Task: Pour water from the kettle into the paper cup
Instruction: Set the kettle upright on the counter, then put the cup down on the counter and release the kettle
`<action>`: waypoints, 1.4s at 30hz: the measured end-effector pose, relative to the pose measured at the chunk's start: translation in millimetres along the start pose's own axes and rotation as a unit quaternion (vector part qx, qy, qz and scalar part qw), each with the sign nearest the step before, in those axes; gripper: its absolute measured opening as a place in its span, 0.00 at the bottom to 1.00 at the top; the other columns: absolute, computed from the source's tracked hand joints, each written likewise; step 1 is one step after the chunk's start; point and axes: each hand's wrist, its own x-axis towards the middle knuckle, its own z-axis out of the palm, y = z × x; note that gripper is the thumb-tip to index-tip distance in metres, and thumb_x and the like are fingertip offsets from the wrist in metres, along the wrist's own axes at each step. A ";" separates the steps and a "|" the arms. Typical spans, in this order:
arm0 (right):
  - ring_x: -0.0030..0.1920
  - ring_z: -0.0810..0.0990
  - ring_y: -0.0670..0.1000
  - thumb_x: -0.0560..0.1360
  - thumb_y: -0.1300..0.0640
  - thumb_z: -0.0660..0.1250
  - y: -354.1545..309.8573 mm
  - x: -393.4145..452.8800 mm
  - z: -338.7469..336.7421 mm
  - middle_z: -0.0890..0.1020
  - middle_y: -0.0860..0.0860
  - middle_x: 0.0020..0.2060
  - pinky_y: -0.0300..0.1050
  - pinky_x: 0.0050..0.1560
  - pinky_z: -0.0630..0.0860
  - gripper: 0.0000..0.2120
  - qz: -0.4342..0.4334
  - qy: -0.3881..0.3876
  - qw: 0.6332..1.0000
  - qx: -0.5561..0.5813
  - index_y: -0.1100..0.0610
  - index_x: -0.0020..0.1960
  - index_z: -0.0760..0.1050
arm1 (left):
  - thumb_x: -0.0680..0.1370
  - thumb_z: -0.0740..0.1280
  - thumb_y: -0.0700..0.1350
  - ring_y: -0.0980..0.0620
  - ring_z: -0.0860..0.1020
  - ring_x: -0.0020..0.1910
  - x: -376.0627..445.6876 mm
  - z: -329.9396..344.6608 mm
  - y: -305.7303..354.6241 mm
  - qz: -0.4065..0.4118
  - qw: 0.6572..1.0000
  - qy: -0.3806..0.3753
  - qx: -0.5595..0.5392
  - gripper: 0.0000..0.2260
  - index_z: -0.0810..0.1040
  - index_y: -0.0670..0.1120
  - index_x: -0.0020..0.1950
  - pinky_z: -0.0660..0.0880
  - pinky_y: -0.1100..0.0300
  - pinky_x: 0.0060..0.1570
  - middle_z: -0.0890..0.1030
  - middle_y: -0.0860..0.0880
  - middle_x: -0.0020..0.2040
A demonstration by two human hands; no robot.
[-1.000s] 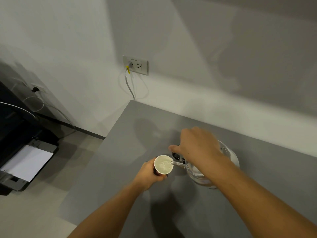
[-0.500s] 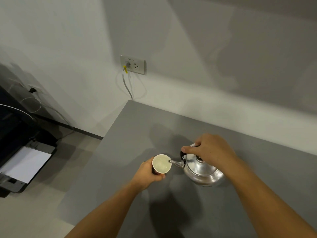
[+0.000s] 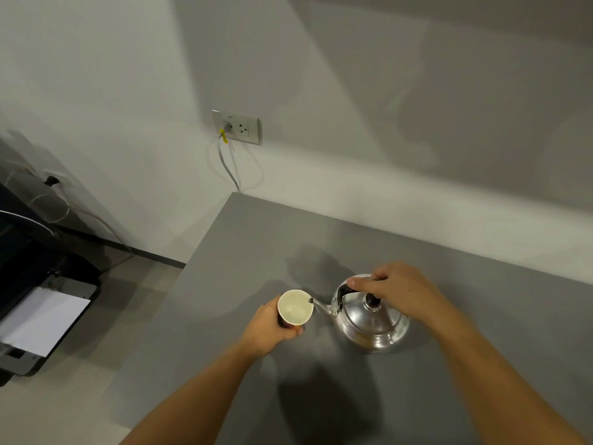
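A shiny metal kettle [image 3: 372,319] with a black lid knob stands upright on the grey table [image 3: 321,252]. My right hand [image 3: 398,290] grips its black handle from above. Its thin spout ends at the right rim of a white paper cup [image 3: 294,307]. My left hand [image 3: 268,326] is wrapped around the cup's side from the left and below. The cup's inside looks pale; I cannot tell how much water is in it.
The table's left edge drops to the floor, where a black printer [image 3: 38,303] with white paper stands. A wall socket [image 3: 237,126] with a plugged cable sits on the wall behind the table's far corner.
The kettle has tipped back from a pouring tilt to upright and moved right and down onto the table. My left hand has kept the cup in place.
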 end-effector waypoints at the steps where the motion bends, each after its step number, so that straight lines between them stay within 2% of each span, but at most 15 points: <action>1: 0.23 0.68 0.45 0.65 0.29 0.72 0.6 -1.0 -0.2 0.74 0.48 0.23 0.44 0.30 0.65 0.30 0.002 0.001 1.000 0.004 0.59 0.34 0.81 | 0.67 0.82 0.45 0.63 0.83 0.52 -0.5 -0.6 1.1 -0.001 1.000 -0.003 -0.004 0.27 0.79 0.58 0.63 0.76 0.68 0.50 0.86 0.58 0.54; 5: 0.21 0.68 0.43 0.65 0.29 0.72 4.4 -6.7 -2.0 0.73 0.46 0.21 0.42 0.29 0.65 0.29 0.010 0.013 1.000 0.014 0.57 0.31 0.79 | 0.64 0.84 0.53 0.62 0.82 0.55 -4.8 -5.0 10.1 -0.006 1.000 -0.008 -0.004 0.30 0.76 0.62 0.62 0.74 0.73 0.50 0.85 0.62 0.56; 8: 0.19 0.65 0.43 0.65 0.29 0.72 7.5 -15.0 -1.9 0.69 0.45 0.17 0.42 0.28 0.63 0.29 0.009 0.022 1.000 0.014 0.54 0.26 0.73 | 0.62 0.84 0.58 0.63 0.82 0.55 -8.4 -7.8 17.7 -0.007 1.000 -0.007 0.003 0.32 0.76 0.59 0.62 0.74 0.70 0.50 0.84 0.61 0.55; 13: 0.19 0.67 0.42 0.65 0.28 0.70 17.1 -26.6 -3.6 0.70 0.44 0.17 0.41 0.27 0.62 0.32 0.008 0.047 0.999 0.024 0.58 0.29 0.76 | 0.60 0.84 0.63 0.63 0.82 0.54 -16.4 -13.5 28.3 -0.013 1.000 -0.001 0.019 0.33 0.75 0.59 0.61 0.75 0.68 0.51 0.84 0.60 0.55; 16: 0.19 0.69 0.40 0.66 0.28 0.71 22.7 -33.7 -4.8 0.73 0.43 0.17 0.41 0.28 0.64 0.28 0.010 0.051 0.998 0.041 0.53 0.27 0.76 | 0.64 0.80 0.65 0.66 0.82 0.53 -23.5 -17.3 34.2 -0.018 1.000 0.008 0.020 0.29 0.76 0.59 0.61 0.75 0.71 0.49 0.85 0.62 0.54; 18: 0.19 0.71 0.39 0.67 0.29 0.71 27.3 -36.7 -8.9 0.74 0.42 0.17 0.41 0.28 0.64 0.26 0.015 0.046 0.998 0.050 0.51 0.25 0.76 | 0.70 0.75 0.66 0.69 0.81 0.52 -22.4 -16.1 40.4 -0.027 0.999 0.025 0.031 0.24 0.77 0.58 0.60 0.74 0.73 0.47 0.85 0.58 0.53; 21: 0.20 0.70 0.39 0.67 0.30 0.71 39.3 -34.4 -19.6 0.74 0.42 0.17 0.41 0.29 0.64 0.28 0.028 0.078 0.993 0.079 0.52 0.25 0.74 | 0.76 0.68 0.63 0.67 0.82 0.50 -4.8 -15.0 63.1 -0.025 0.999 0.034 0.032 0.17 0.80 0.54 0.59 0.73 0.77 0.44 0.85 0.56 0.53; 22: 0.20 0.70 0.40 0.67 0.30 0.72 48.3 -30.2 -26.9 0.73 0.42 0.17 0.42 0.29 0.64 0.29 0.037 0.100 0.989 0.100 0.52 0.24 0.71 | 0.79 0.67 0.60 0.64 0.82 0.52 11.9 -11.5 73.3 -0.021 0.998 0.031 0.050 0.14 0.80 0.53 0.59 0.73 0.75 0.46 0.85 0.55 0.53; 24: 0.20 0.69 0.40 0.68 0.31 0.72 45.7 -26.6 -30.3 0.72 0.42 0.17 0.43 0.29 0.63 0.29 0.025 0.104 0.990 0.095 0.52 0.23 0.69 | 0.83 0.64 0.56 0.54 0.83 0.54 22.5 -16.9 78.3 -0.023 0.996 0.062 0.063 0.11 0.80 0.52 0.59 0.73 0.65 0.50 0.85 0.52 0.53; 26: 0.20 0.68 0.41 0.68 0.32 0.72 48.7 -11.2 -35.9 0.71 0.42 0.17 0.43 0.29 0.62 0.28 0.026 0.098 0.988 0.113 0.51 0.22 0.71 | 0.84 0.63 0.54 0.51 0.82 0.54 43.8 -19.2 82.2 -0.027 0.993 0.073 0.087 0.11 0.80 0.51 0.60 0.73 0.58 0.53 0.85 0.50 0.55; 29: 0.22 0.67 0.43 0.68 0.31 0.72 49.6 8.7 -43.0 0.71 0.44 0.19 0.44 0.30 0.64 0.28 0.027 0.093 0.989 0.111 0.53 0.25 0.71 | 0.84 0.63 0.53 0.50 0.82 0.55 69.4 -23.6 88.4 -0.025 0.989 0.085 0.122 0.12 0.81 0.49 0.62 0.74 0.56 0.56 0.85 0.49 0.56; 32: 0.21 0.67 0.42 0.67 0.29 0.70 53.4 19.3 -49.8 0.71 0.45 0.19 0.44 0.30 0.65 0.29 0.022 0.102 0.988 0.117 0.54 0.26 0.72 | 0.83 0.63 0.54 0.51 0.81 0.52 78.8 -23.1 98.4 -0.021 0.986 0.083 0.145 0.12 0.81 0.50 0.61 0.73 0.57 0.53 0.85 0.51 0.55; 36: 0.19 0.72 0.41 0.69 0.26 0.65 51.5 42.1 -59.6 0.78 0.46 0.20 0.42 0.30 0.69 0.33 0.028 0.142 0.982 0.124 0.57 0.31 0.80 | 0.83 0.63 0.55 0.48 0.82 0.51 93.6 -20.6 113.2 -0.020 0.983 0.088 0.162 0.13 0.81 0.50 0.60 0.75 0.56 0.53 0.85 0.49 0.53; 39: 0.23 0.76 0.43 0.73 0.29 0.62 49.0 58.5 -68.1 0.80 0.47 0.21 0.42 0.30 0.70 0.32 0.030 0.170 0.979 0.106 0.55 0.29 0.80 | 0.83 0.63 0.54 0.47 0.82 0.52 96.8 -16.8 121.8 -0.014 0.980 0.098 0.174 0.14 0.82 0.48 0.60 0.75 0.57 0.52 0.86 0.47 0.52; 42: 0.29 0.79 0.50 0.75 0.33 0.62 55.9 88.8 -77.5 0.83 0.52 0.28 0.45 0.33 0.72 0.30 0.041 0.162 0.980 0.108 0.57 0.32 0.82 | 0.83 0.63 0.55 0.48 0.82 0.51 111.7 -11.2 124.5 -0.014 0.979 0.095 0.182 0.14 0.81 0.48 0.60 0.75 0.57 0.53 0.86 0.48 0.52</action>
